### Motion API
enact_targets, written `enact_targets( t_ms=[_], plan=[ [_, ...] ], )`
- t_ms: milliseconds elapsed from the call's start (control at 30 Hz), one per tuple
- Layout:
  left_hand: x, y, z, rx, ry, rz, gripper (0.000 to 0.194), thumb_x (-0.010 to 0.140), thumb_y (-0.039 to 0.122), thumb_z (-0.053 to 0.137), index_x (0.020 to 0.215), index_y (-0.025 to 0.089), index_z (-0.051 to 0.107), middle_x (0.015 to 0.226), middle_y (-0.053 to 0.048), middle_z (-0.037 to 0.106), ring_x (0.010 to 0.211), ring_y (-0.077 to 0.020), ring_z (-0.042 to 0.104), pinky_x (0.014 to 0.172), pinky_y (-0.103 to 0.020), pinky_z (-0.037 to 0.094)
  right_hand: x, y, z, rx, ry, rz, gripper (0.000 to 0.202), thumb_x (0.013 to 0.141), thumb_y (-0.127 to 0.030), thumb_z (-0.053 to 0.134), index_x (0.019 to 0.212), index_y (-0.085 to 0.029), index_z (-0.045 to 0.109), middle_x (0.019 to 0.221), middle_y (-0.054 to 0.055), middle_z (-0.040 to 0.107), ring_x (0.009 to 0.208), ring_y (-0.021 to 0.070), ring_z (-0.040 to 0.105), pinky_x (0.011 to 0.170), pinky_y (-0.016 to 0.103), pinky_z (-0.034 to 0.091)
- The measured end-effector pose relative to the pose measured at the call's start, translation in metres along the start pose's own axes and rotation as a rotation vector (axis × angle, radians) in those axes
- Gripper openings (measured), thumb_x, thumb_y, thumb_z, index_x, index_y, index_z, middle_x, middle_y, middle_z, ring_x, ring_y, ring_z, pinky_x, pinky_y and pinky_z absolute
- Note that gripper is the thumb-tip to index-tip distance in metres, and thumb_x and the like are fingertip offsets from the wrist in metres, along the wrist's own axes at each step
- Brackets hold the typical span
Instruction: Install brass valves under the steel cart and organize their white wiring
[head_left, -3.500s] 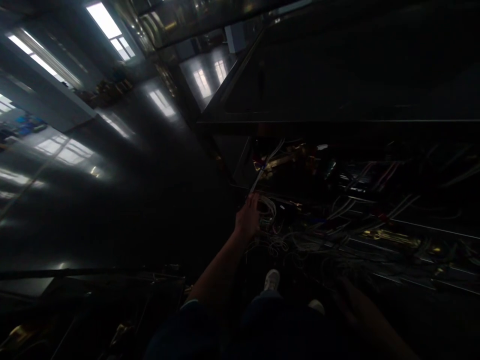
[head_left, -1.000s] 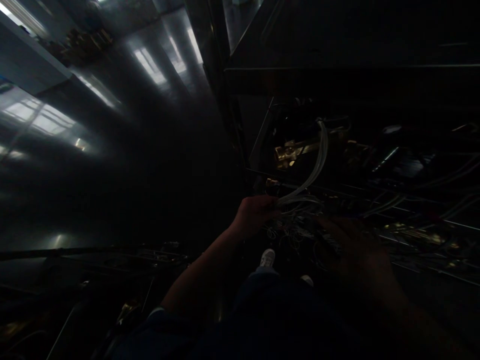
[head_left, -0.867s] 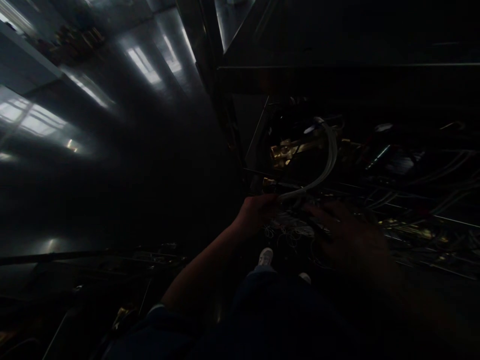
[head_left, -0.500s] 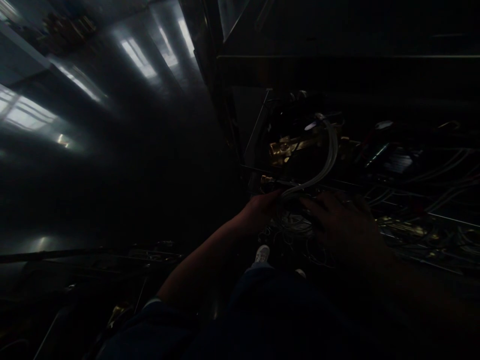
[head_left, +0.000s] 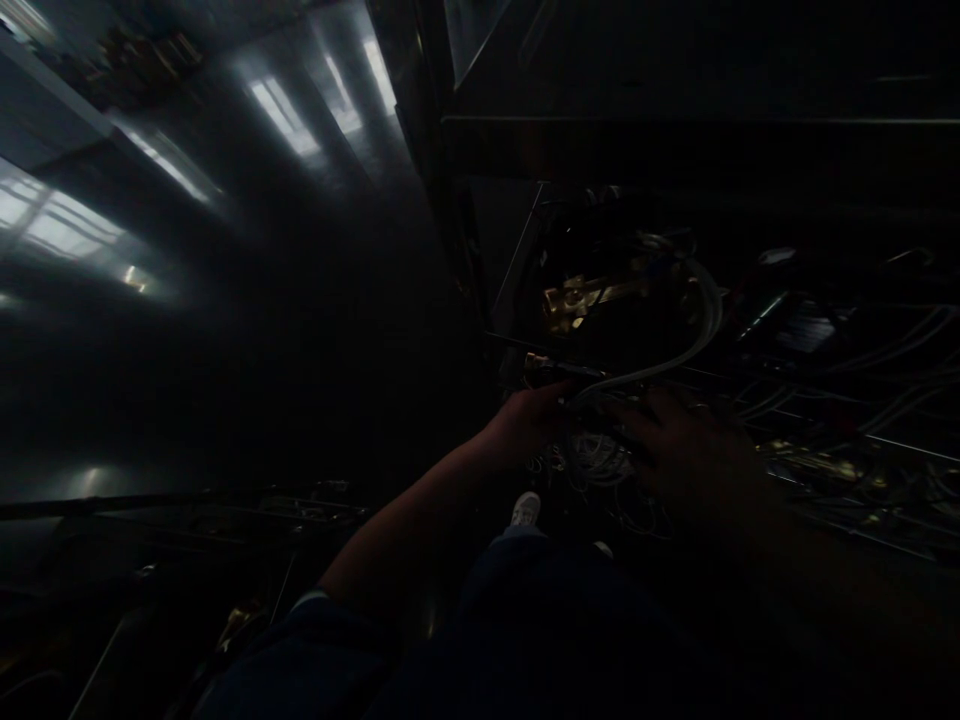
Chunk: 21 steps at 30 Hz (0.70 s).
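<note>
The picture is very dark. A bundle of pale cables [head_left: 709, 310] arcs out over a shelf and runs back between my hands. My left hand [head_left: 531, 415] is closed on the bundle at its left side, fingertips hidden in shadow. My right hand [head_left: 675, 430] lies close by on the right, its fingers bent toward the same bundle; whether they grip it is too dark to see. Below both hands hangs a tangle of loose pale cable [head_left: 600, 460].
On the shelf beyond the cables sits a brass-coloured metal part [head_left: 577, 300]. A dark box with a shiny panel [head_left: 814, 328] is farther right. More cables and yellowish parts [head_left: 817, 462] lie at the right. My shoe [head_left: 526, 508] shows below; glossy floor [head_left: 300, 250] stretches left.
The arc of cables has swung right and sunk a little lower over the shelf. Both hands stay almost in place; the whole view has shifted slightly.
</note>
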<state>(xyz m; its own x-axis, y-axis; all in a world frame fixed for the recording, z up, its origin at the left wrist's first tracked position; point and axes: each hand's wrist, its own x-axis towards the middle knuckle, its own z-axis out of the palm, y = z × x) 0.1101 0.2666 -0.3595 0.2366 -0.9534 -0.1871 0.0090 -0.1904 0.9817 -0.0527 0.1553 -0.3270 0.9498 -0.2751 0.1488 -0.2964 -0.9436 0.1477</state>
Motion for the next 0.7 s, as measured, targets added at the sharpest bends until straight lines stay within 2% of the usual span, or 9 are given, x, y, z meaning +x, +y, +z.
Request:
enact_targets(
  t_ms=[100, 233, 367, 500, 633, 700],
  plan=[
    [0.003, -0.001, 0.001, 0.045, -0.042, 0.044, 0.052, 0.075, 0.007, 0.059, 0.127, 0.013, 0.05, 0.111, -0.012, 0.065, 0.103, -0.0242, 0.061, 0.088, -0.035, 0.048, 0.002, 0.005, 0.001, 0.096, -0.03, -0.011, 0.049, 0.07, -0.015, 0.054, 0.117, -0.026, 0.059, 0.11, 0.009, 0.061, 0.086, 0.0283, 0.06, 0.067, 0.043, 0.05],
    [0.003, 0.001, 0.001, 0.106, -0.047, 0.078, 0.059, 0.072, 0.005, 0.062, 0.129, 0.014, 0.048, 0.113, -0.012, 0.065, 0.105, -0.0248, 0.06, 0.088, -0.034, 0.048, 0.005, 0.014, 0.003, 0.231, -0.117, -0.099, 0.048, 0.069, -0.011, 0.053, 0.113, -0.026, 0.061, 0.115, 0.003, 0.062, 0.086, 0.0233, 0.062, 0.067, 0.037, 0.052],
    [-0.001, 0.004, 0.003, 0.073, -0.078, 0.065, 0.065, 0.069, 0.005, 0.065, 0.131, 0.011, 0.046, 0.104, -0.013, 0.068, 0.101, -0.0254, 0.062, 0.084, -0.033, 0.049, 0.007, 0.019, 0.004, 0.352, -0.143, -0.155, 0.047, 0.07, -0.009, 0.051, 0.111, -0.027, 0.063, 0.111, 0.002, 0.065, 0.087, 0.0218, 0.064, 0.063, 0.033, 0.054],
    [-0.001, 0.005, 0.005, 0.013, -0.118, 0.022, 0.065, 0.068, 0.005, 0.066, 0.13, 0.011, 0.047, 0.102, -0.013, 0.069, 0.098, -0.0244, 0.063, 0.082, -0.033, 0.05, 0.003, 0.02, 0.006, 0.413, -0.141, -0.152, 0.04, 0.072, -0.016, 0.053, 0.11, -0.027, 0.064, 0.104, 0.003, 0.068, 0.078, 0.0218, 0.066, 0.056, 0.031, 0.053],
    [-0.003, 0.007, -0.002, -0.05, -0.174, -0.019, 0.055, 0.071, 0.004, 0.063, 0.123, 0.014, 0.054, 0.108, -0.012, 0.067, 0.098, -0.022, 0.063, 0.083, -0.033, 0.05, -0.007, 0.023, 0.011, 0.587, -0.158, -0.18, 0.041, 0.072, -0.02, 0.054, 0.111, -0.03, 0.064, 0.105, 0.001, 0.068, 0.081, 0.0218, 0.067, 0.057, 0.031, 0.054],
    [-0.007, 0.01, -0.009, -0.021, -0.191, -0.016, 0.044, 0.071, 0.007, 0.064, 0.115, 0.015, 0.06, 0.11, -0.011, 0.066, 0.099, -0.0213, 0.062, 0.085, -0.033, 0.049, -0.012, 0.022, 0.013, 0.712, -0.126, -0.074, 0.035, 0.075, -0.027, 0.054, 0.108, -0.031, 0.065, 0.102, 0.0, 0.068, 0.081, 0.021, 0.067, 0.061, 0.032, 0.055]
  ],
)
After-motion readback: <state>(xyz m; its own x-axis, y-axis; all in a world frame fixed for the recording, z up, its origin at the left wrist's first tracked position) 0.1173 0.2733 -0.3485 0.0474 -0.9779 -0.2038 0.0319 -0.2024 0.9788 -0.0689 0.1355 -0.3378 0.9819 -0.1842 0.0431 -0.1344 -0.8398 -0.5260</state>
